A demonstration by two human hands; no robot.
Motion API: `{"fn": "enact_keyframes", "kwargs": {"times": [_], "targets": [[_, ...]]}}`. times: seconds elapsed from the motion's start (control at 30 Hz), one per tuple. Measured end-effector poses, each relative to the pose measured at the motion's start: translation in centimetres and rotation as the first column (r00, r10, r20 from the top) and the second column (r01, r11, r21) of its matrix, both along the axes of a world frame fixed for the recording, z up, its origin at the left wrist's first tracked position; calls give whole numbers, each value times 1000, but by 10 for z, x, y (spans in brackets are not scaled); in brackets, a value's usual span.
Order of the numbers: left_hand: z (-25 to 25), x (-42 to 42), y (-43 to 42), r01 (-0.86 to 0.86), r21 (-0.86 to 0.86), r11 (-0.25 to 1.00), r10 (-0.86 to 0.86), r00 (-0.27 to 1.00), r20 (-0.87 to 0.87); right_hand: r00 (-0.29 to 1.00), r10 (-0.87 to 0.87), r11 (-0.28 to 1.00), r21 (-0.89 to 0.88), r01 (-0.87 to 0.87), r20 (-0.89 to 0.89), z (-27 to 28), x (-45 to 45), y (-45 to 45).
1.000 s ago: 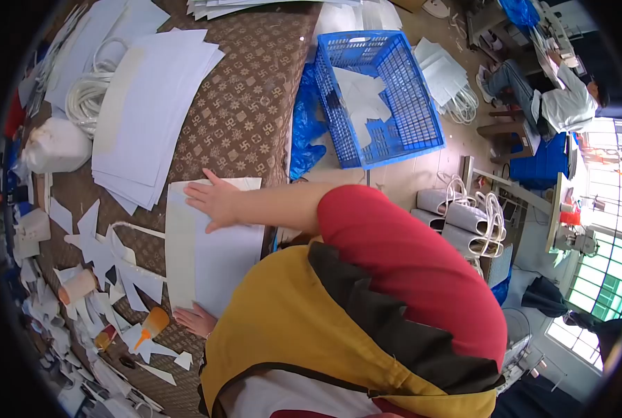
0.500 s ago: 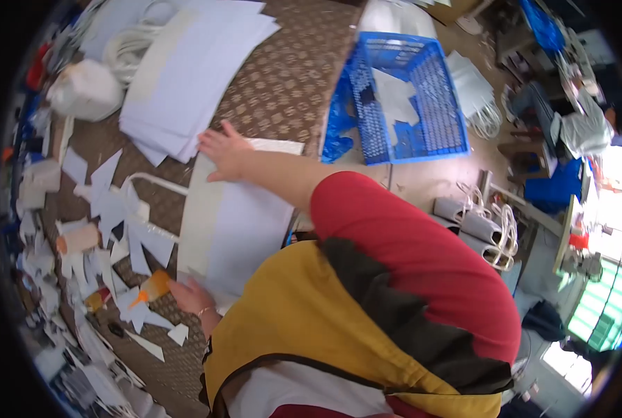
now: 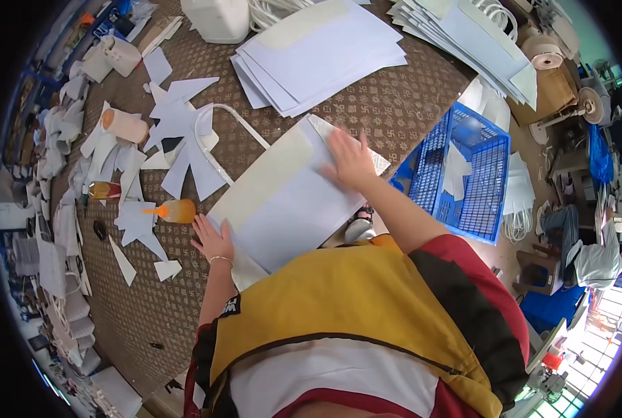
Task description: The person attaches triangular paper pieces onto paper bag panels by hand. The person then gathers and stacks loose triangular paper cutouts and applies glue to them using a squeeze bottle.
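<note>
A white bag panel with a cream band along its far edge lies on the patterned tabletop in front of me. A white rope handle loops out from that band. My right hand is pressed flat on the panel's right end, fingers outstretched, beside a folded strip. At the panel's left edge rests my left hand, its fingers spread. Just beyond those fingertips an orange-tipped glue bottle lies on its side. Neither hand grips anything.
A stack of white panels lies beyond, with another stack at the far right. White offcuts and a thread cone are scattered at left. A blue crate stands beside the table's right edge. A seated person is farther right.
My view has turned, showing more of the table. My right hand has shifted from near the panel's far edge by the stack to its right end. My left hand stays at the left edge.
</note>
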State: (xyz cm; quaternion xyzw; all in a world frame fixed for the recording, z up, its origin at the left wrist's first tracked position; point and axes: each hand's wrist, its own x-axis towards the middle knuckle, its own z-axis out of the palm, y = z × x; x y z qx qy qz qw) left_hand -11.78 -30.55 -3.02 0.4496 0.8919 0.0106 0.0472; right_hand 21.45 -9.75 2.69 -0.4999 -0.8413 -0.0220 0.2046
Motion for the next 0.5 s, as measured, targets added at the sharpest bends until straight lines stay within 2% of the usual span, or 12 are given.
{"fn": "enact_keyframes", "kwargs": {"times": [0.07,0.23,0.3,0.43,0.5], "targets": [[2,3,-1,6,-3,1000,-5,1000,10,981,115,953,-297,-65,155,-17,9,-20],[-1,-1,1,-5,25,1000,5,1000,-2,969,148,968,-229,-100,200,-9,25,-33],[0,2,0,-10,29,1000,11,1000,-11,972,85,945,-328,-9,219,-27,44,-63],[14,11,-1,-27,19,999,28,999,-25,974,125,914,-404,-40,188,-19,55,-70],[12,9,2,17,60,998,-11,995,-102,974,127,924,-380,-48,186,-21,65,-73]]}}
